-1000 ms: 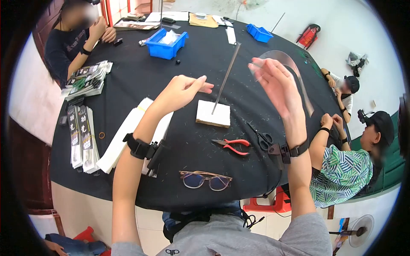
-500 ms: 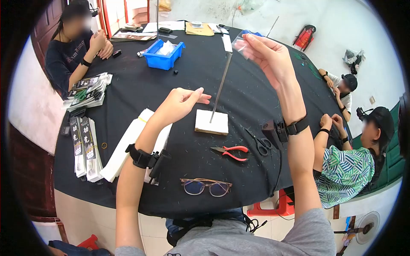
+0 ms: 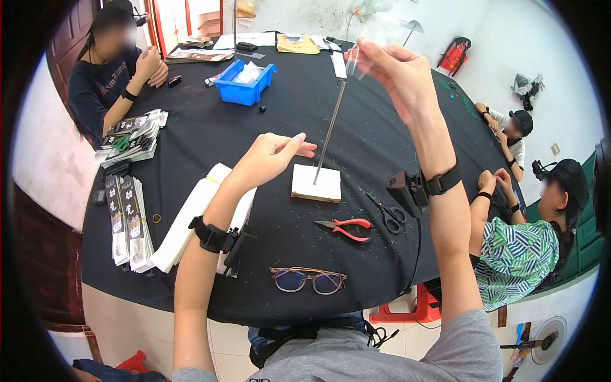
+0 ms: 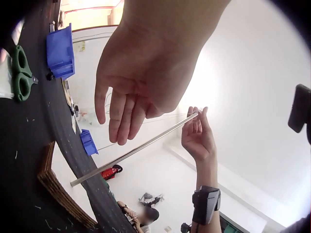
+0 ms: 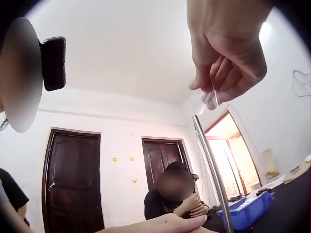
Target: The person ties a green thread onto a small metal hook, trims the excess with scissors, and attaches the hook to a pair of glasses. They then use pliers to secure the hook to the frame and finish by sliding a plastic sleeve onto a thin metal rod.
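High at the right, my right hand pinches a clear, flexible plastic film between thumb and fingers. The film is nearly invisible against the white wall. Just below these fingers in the right wrist view is the top end of a thin metal rod. This rod stands upright in a white block on the black tablecloth. My left hand hovers left of the rod, above the table, holding nothing. Its fingers point loosely toward the rod, as the left wrist view also shows.
Red-handled pliers, black scissors and eyeglasses lie near me. White paper strips and printed packets are at left. Beyond stands a blue bin. Other people sit around the table.
My right hand has risen and moved forward, from right of the rod to near its top, carrying the film. The left hand has barely moved.
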Available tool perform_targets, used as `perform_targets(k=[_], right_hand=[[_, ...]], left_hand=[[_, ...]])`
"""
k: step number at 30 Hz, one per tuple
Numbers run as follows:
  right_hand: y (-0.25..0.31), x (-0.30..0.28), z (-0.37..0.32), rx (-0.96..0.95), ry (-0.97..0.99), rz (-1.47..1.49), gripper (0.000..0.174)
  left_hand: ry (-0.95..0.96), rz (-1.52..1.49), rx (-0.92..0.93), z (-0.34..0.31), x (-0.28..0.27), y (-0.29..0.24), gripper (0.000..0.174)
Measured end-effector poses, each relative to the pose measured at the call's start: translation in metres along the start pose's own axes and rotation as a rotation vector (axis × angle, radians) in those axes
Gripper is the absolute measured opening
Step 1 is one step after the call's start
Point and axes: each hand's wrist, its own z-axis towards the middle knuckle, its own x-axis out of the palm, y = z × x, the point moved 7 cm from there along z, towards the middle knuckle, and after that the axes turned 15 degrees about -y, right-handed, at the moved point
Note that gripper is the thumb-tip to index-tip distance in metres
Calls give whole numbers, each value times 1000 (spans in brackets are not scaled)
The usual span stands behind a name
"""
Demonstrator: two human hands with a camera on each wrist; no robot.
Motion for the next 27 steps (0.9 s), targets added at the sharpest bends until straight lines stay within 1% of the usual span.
perform_targets(k=[3, 8, 11, 18, 21, 23, 27], right_hand=[[5, 5, -1, -36, 28, 7, 27], [8, 9, -5, -102, 17, -140, 29], [7, 10, -9, -102, 7, -170, 29], [7, 12, -15, -100, 11, -131, 28], [7, 9, -12, -108, -37, -153, 28], [8, 8, -10, -126, -60, -102, 28], [9, 10, -11, -144, -61, -105, 29]], left_hand=[[2, -1, 0, 0, 0, -1, 46], [-2, 5, 3, 0, -1, 0, 46], [-5, -8, 3, 1, 0, 3, 46], [10, -77, 12, 3, 2, 6, 47], [7, -77, 4, 1, 4, 4, 47], [6, -69, -1, 0, 4, 3, 47], [6, -85, 15, 0, 5, 4, 48]])
